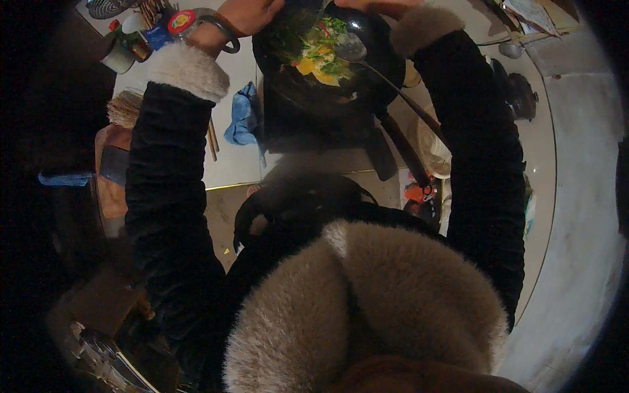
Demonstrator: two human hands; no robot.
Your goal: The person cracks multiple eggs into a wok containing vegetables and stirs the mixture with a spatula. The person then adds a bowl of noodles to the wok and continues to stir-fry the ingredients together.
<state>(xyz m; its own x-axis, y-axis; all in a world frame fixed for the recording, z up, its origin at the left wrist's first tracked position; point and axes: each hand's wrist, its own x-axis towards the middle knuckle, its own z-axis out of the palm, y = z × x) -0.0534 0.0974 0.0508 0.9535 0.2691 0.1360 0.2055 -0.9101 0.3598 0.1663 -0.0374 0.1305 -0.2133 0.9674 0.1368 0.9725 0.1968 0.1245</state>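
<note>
A black wok (295,91) holds chopped greens, red bits and yellow egg (322,61). A metal cooking spatula (351,47) lies in the food, its handle slanting down to the right over the rim, with neither hand on it. My left hand (250,14) is at the wok's upper left, a dark bangle (228,34) on the wrist. Beyond the wok's upper right reaches my right hand (376,4), mostly cut off by the picture's top edge. What the fingers of either hand hold is hidden. The wok's long handle (403,150) points down to the right.
A blue cloth (242,115) lies left of the wok. Farther left stand a red-lidded jar (182,22), a green bottle (123,42) and a brush (124,108). Right of the wok are a pale basket (435,147) and a metal ladle (511,49). Below it is a dark bag-like thing.
</note>
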